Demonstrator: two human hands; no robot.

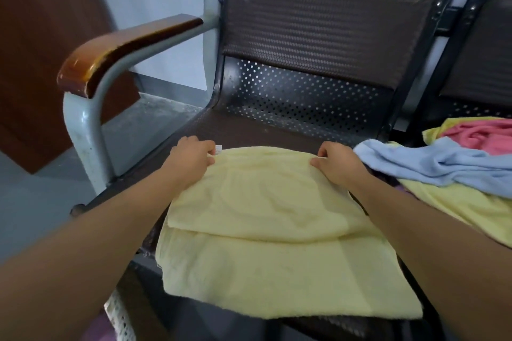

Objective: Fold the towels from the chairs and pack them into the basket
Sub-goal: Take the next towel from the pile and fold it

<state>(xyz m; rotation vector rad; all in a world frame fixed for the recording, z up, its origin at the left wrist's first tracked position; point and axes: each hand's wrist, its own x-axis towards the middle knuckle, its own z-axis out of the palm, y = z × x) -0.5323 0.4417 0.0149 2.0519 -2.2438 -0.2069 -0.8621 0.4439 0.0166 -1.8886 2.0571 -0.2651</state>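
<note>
A yellow towel (271, 232) lies on the seat (249, 127) of a dark metal chair, and its near part hangs a little over the front edge of the seat. The towel is folded: an upper layer covers the far half, and the edge of this layer runs across the middle from left to right. The left hand (191, 159) grasps the far left corner of the upper layer, with fingers curled around the cloth just beside a small white label (218, 149). The right hand (336, 162) pinches the far right corner in the same way. Both forearms reach over the sides of the towel.

On the next seat to the right there is a loose pile: a blue towel (432, 165) on top, a second yellow towel (454, 202) under it, and a pink towel (487, 135) farther back. The blue one is near the right hand, but I cannot tell if they touch.

At the bottom left, under the left arm, a piece of a white perforated basket (122, 318) is visible. The chair has a brown wooden armrest (124, 41) at the left.
</note>
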